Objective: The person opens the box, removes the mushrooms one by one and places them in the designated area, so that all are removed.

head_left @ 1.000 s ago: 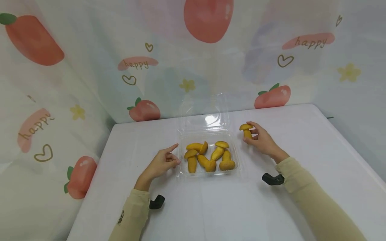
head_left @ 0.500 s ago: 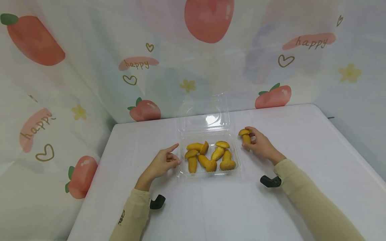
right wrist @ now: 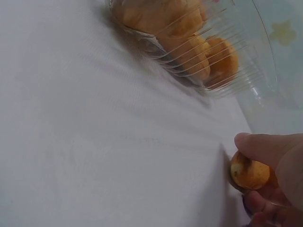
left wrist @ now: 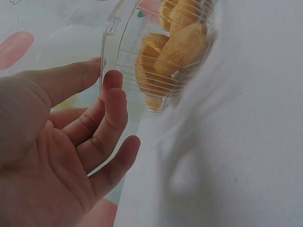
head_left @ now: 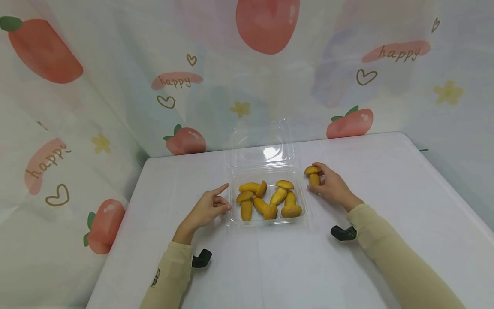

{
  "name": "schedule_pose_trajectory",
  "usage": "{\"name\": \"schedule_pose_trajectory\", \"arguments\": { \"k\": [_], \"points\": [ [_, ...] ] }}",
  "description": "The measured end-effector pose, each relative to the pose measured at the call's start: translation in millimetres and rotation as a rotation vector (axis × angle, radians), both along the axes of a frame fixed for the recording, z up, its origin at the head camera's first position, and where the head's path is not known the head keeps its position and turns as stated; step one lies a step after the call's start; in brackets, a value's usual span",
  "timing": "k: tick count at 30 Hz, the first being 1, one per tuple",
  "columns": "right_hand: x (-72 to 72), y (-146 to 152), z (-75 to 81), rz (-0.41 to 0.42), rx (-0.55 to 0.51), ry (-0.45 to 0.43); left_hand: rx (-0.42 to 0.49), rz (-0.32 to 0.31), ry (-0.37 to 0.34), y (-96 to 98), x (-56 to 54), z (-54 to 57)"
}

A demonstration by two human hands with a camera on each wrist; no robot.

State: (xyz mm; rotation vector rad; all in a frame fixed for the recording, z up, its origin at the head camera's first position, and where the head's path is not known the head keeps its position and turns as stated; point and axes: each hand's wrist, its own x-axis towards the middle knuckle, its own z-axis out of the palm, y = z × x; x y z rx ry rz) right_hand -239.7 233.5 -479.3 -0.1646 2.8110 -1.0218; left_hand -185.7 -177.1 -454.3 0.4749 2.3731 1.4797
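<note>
My right hand [head_left: 332, 184] pinches a yellow mushroom [head_left: 313, 175] between thumb and fingers, just right of a clear plastic clamshell box [head_left: 301, 176]. The mushroom stands cap up; the right wrist view shows its rounded stem end [right wrist: 248, 172] close by the white cloth. Several similar mushrooms [head_left: 267, 210] lie in the box, whose lid [head_left: 260, 150] is raised at the back. On the box's left side is my left hand [head_left: 206, 209], its index finger extended and fingertips right at the rim, the other fingers loosely bent, as the left wrist view also shows.
A white cloth covers the table [head_left: 247, 266]. Behind it hangs a printed curtain [head_left: 216, 116] with fruit and hearts, close to the raised lid. Black angled pieces stick out at the left sleeve [head_left: 201, 259] and the right sleeve [head_left: 343, 233].
The right hand has brought the mushroom nearer to me and slightly left, mostly in the first half second. The left hand and the box have stayed in place.
</note>
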Motion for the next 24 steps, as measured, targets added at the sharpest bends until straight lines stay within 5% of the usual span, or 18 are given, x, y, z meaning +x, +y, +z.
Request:
{"name": "schedule_pose_trajectory", "arguments": {
  "k": [24],
  "points": [
    [3.2,4.4,-3.9,0.021,-0.010,0.033,-0.015,0.004,-0.007,0.5,1.7,3.8]
  ]
}}
